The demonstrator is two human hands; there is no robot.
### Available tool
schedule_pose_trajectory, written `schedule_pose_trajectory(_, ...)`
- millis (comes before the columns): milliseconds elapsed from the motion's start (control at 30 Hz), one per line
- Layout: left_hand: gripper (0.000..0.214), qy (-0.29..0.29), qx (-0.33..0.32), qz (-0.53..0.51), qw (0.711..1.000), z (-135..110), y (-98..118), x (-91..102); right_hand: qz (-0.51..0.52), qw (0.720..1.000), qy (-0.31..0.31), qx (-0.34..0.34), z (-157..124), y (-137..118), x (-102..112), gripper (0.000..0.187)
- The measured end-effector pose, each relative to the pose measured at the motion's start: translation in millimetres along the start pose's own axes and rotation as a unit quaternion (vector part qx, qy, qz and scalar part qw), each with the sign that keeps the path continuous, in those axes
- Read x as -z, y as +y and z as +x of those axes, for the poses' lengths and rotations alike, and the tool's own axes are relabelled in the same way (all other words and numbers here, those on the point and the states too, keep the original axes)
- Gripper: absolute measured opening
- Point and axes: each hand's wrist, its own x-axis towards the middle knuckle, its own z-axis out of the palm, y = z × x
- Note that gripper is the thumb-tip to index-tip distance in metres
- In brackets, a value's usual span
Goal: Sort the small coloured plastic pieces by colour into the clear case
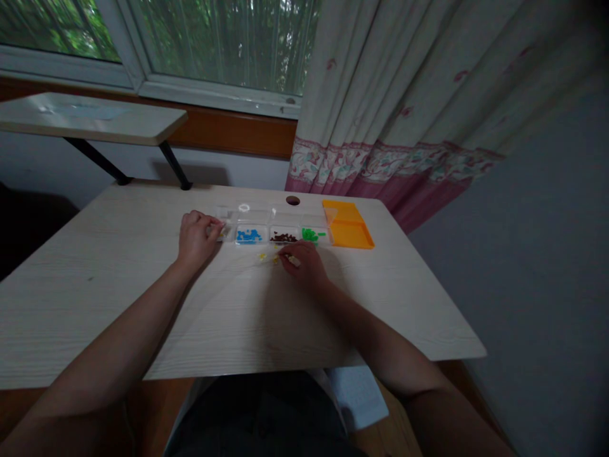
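Note:
A clear plastic sorting box point(266, 216) lies on the pale wooden table point(118, 285), with blue pieces point(248, 236), dark brown pieces point(283, 238) and green pieces point(311, 235) in separate compartments. My left hand point(196, 238) rests at the box's left end, fingers curled against its corner. My right hand point(304, 261) lies on the table just in front of the box, fingers pinched together over small yellow pieces point(262, 256) scattered on the wood. What the pinch holds is too small to name.
An orange tray point(349, 230) sits right of the box. A round cable hole point(293, 200) is behind it. A second table point(90, 117) stands under the window at the back left; a curtain point(404, 114) hangs at the right.

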Motion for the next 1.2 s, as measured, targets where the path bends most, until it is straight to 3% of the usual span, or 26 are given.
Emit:
schedule_pose_trajectory(167,0.023,0.001,-0.001,-0.015,1.000,-0.2,-3.0,-2.2,0.034,0.998,0.044,-0.044,-0.4,1.5,3.2,0.008)
schedule_pose_trajectory(300,0.025,0.001,-0.015,-0.004,1.000,-0.6,-4.4,-3.5,0.055,0.993,0.039,-0.097,0.3,-3.8,4.1,0.009)
schedule_pose_trajectory(867,0.026,0.022,-0.041,0.001,0.999,0.5,-6.1,-3.9,0.092,0.989,0.024,-0.115,-0.3,-7.0,6.0,0.013)
schedule_pose_trajectory(1033,0.028,0.040,-0.065,-0.038,0.996,-2.3,24.3,8.1,0.095,0.985,0.020,-0.143,1.6,-9.9,5.2,0.016)
schedule_pose_trajectory(1200,0.026,-0.036,-0.174,-0.117,0.977,-21.8,82.9,17.7,0.190,0.956,0.007,-0.223,4.5,-16.7,5.5,0.027)
